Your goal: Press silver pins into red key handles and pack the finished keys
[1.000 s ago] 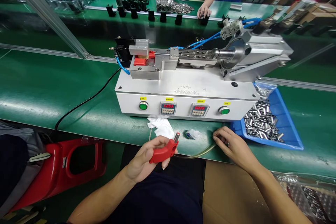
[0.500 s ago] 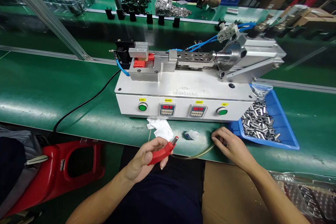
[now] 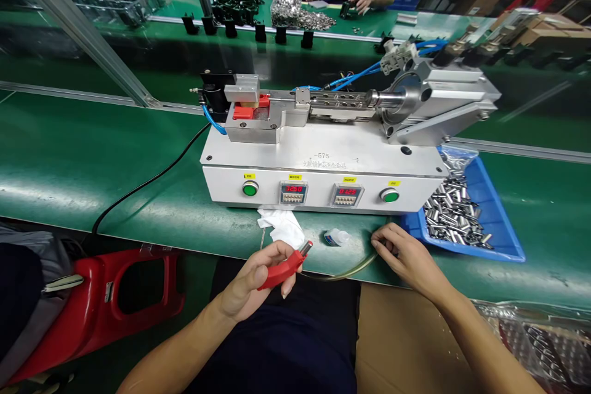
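Observation:
My left hand (image 3: 263, 277) is closed round a red plastic part (image 3: 282, 272), a curved piece with a metal pin (image 3: 306, 248) sticking out of its upper end. Near the table's front edge rests my right hand (image 3: 406, 255), its fingers curled in. A clear hose (image 3: 355, 268) runs up to those fingertips; whether they grip it is hidden. In front of both hands stands a white bench machine (image 3: 323, 157) with green buttons and red digital displays. Another red part (image 3: 244, 112) sits in its metal fixture at the left end, under a metal block.
Right of the machine, a blue bin (image 3: 501, 215) holds many metal pins (image 3: 455, 212). A small bottle (image 3: 337, 237) and white tissue (image 3: 282, 228) lie before the machine. A red stool (image 3: 92, 308) is at left. Across the bench, two co-workers sit near black parts (image 3: 237, 3).
Both machine displays show different digits. The view has shifted slightly; my two hands hold the same poses. The co-workers' hands across the bench have moved.

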### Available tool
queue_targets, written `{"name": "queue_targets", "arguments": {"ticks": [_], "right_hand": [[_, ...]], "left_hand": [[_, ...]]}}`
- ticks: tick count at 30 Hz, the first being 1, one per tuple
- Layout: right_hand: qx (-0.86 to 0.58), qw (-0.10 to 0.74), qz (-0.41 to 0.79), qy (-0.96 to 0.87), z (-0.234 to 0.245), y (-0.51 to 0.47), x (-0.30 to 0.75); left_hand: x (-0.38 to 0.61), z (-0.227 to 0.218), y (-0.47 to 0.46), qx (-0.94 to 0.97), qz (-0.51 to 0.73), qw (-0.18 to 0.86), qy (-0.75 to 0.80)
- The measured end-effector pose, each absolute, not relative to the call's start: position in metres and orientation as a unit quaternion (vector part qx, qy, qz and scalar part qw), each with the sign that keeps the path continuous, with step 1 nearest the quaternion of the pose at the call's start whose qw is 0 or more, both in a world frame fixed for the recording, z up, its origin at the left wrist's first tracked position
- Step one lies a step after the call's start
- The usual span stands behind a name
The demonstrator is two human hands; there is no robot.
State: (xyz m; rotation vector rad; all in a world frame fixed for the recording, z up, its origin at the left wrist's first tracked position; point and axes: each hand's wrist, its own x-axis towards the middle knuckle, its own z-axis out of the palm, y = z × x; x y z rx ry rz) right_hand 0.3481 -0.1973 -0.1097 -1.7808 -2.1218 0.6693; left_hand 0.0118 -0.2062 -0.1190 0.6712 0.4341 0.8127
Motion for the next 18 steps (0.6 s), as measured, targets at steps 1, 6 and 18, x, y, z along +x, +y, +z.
{"name": "queue_targets", "arguments": {"ticks": [1, 6, 18], "right_hand": [[-0.618, 0.146, 0.232, -0.737, -0.1098, -0.1974, 0.3481], [-0.618, 0.143, 0.235, -0.736, -0.1101, -0.1977, 0.3482], [-0.621, 0.148, 0.237, -0.732, -0.1094, -0.196, 0.3471]], "left_hand": [[0.0117, -0.1194, -0.2062, 0.317, 0.384, 0.842, 0.206], [0.0111, -0.1222, -0.2065, 0.314, 0.386, 0.842, 0.21], [0.0089, -0.1239, -0.2071, 0.318, 0.39, 0.836, 0.22]]}}
